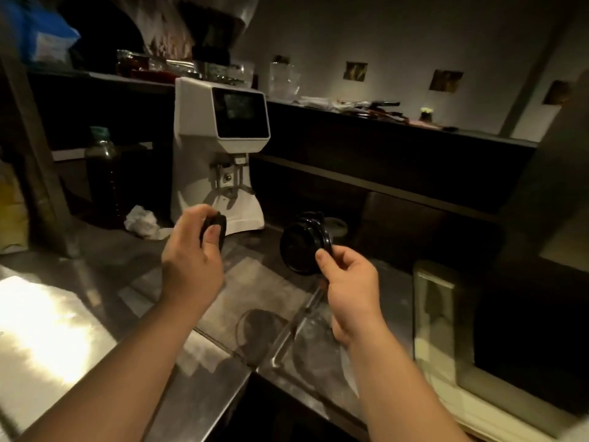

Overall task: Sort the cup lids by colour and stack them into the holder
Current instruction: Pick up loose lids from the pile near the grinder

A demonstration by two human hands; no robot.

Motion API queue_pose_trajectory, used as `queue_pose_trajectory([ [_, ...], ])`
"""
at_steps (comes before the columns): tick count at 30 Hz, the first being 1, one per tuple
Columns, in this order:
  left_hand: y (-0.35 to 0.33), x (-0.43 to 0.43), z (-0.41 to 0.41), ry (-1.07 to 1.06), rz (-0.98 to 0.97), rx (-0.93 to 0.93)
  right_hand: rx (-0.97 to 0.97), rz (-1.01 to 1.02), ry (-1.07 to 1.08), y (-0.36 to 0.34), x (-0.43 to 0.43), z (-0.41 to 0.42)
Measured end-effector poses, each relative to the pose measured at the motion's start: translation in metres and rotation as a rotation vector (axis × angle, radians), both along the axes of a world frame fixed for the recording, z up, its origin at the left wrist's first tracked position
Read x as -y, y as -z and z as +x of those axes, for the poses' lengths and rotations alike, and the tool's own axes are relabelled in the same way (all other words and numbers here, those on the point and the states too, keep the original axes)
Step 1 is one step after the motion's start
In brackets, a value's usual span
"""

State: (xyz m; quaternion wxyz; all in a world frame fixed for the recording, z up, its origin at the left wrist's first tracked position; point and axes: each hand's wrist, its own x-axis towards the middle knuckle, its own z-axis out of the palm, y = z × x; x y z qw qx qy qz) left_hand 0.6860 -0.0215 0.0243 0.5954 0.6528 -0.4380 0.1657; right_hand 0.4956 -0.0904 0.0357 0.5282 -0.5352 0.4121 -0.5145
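The left hand is curled around a black round plastic lid, which is gripped edge-on between thumb and fingers above the steel worktop. By the right hand, the rim of a stack of black plastic cup lids is pinched between thumb and forefinger. The stack is tilted on its side, and whether its lower edge touches the worktop cannot be told. The hands are held apart, the stack being to the right of the single lid. Only black lids are seen, and which thing is the holder cannot be told.

Far behind the left hand a white coffee grinder stands on the worktop. A crumpled white paper lies to its left, and a dark bottle with a green cap stands farther left. A pale open box is placed at the near right.

As the stack is held at one point of the rim only, the nested lids could probably slide apart and be dropped. In such dim light, a dark lid of another colour could be taken for black. A lid pressed on crookedly may get jammed.
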Motion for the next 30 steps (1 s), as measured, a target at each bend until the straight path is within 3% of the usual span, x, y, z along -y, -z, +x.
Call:
queue_pose_trajectory([
  [2,-0.010,-0.005,-0.030,0.100,0.014,0.117,0.051,0.036,-0.018,-0.002,-0.024,-0.027],
  [5,-0.028,-0.015,-0.077,0.270,0.088,0.005,0.191,0.103,-0.032,-0.014,-0.051,-0.064],
  [8,-0.041,-0.030,-0.123,0.406,0.129,-0.058,0.213,0.066,-0.010,-0.029,-0.079,-0.094],
  [12,-0.054,-0.058,-0.173,0.560,0.187,-0.186,0.093,-0.169,0.079,-0.043,-0.115,-0.127],
  [17,-0.075,-0.089,-0.221,0.748,0.207,-0.252,0.051,-0.412,-0.001,-0.054,-0.144,-0.164],
  [24,-0.085,-0.097,-0.253,0.909,0.165,-0.267,0.037,-0.542,-0.040,-0.063,-0.153,-0.221],
  [30,-0.101,-0.090,-0.294,1.022,0.175,-0.229,-0.175,-0.591,-0.039,-0.081,-0.160,-0.281],
])
